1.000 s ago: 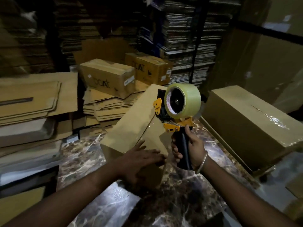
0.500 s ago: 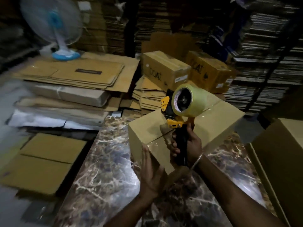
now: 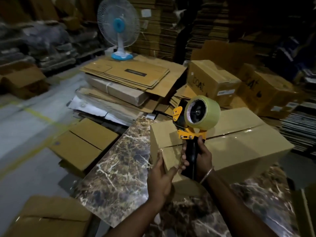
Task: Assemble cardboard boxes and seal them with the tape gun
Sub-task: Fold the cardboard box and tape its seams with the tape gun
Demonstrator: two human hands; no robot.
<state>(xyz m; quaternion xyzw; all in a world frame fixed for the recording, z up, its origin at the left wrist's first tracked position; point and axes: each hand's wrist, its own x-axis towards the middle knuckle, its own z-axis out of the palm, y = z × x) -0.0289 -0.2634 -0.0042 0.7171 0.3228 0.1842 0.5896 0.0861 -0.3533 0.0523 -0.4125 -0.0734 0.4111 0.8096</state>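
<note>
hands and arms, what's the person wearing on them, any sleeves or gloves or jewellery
Both forearms are bare: no sleeves reach into view and there are no gloves. The left hand shows no ring or band that can be made out. The right hand has one thin, pale metal bangle loose round the wrist. No watch shows.

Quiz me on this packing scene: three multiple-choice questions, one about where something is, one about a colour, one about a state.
1. Where does the fan stand?
A. on flat cardboard behind the table
B. on the marble table
C. on the taped box

2. What colour is the tape gun frame?
A. red
B. yellow
C. green

3. What is the right hand doing?
A. resting open
B. gripping the gun's handle
C. pointing

Answers: 1 A, its blue base sits on the flattened sheets; 2 B, yellow bracket under the roll; 3 B, fingers wrap the black handle.
</note>
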